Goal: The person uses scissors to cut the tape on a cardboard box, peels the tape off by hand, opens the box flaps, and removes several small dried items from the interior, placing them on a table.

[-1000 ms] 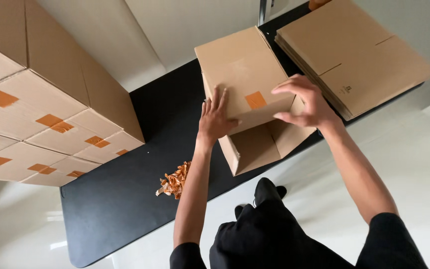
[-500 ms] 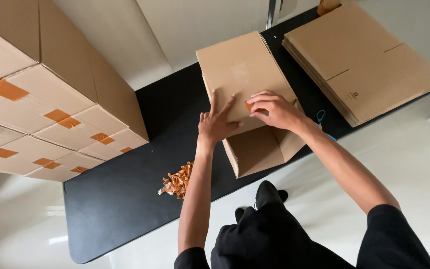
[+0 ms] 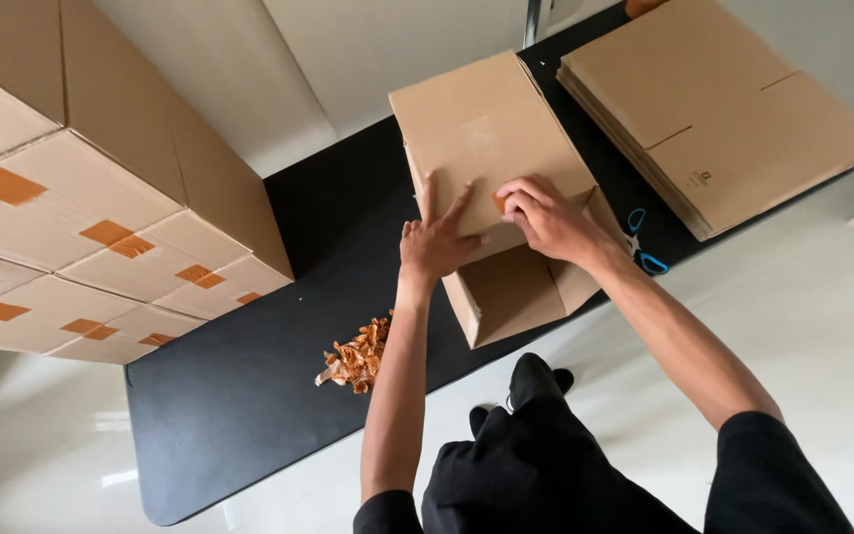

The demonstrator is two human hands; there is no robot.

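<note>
Left hand flat, fingers spread wide, on cardboard box. Right hand fingers curled narrow, pinching orange tape piece on the box.

Packing or shipping area, by the look: taped cardboard boxes stacked high, flat-packed cartons piled on a black worktop, torn orange tape scraps, blue-handled scissors, pale glossy floor.

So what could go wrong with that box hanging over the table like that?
The cardboard box sticks out past the black table's near edge, so pressing with the left hand might tip it off. The right hand picks at an orange tape patch; it could tear the card. The blue scissors lie close to that arm and might get knocked off.
</note>
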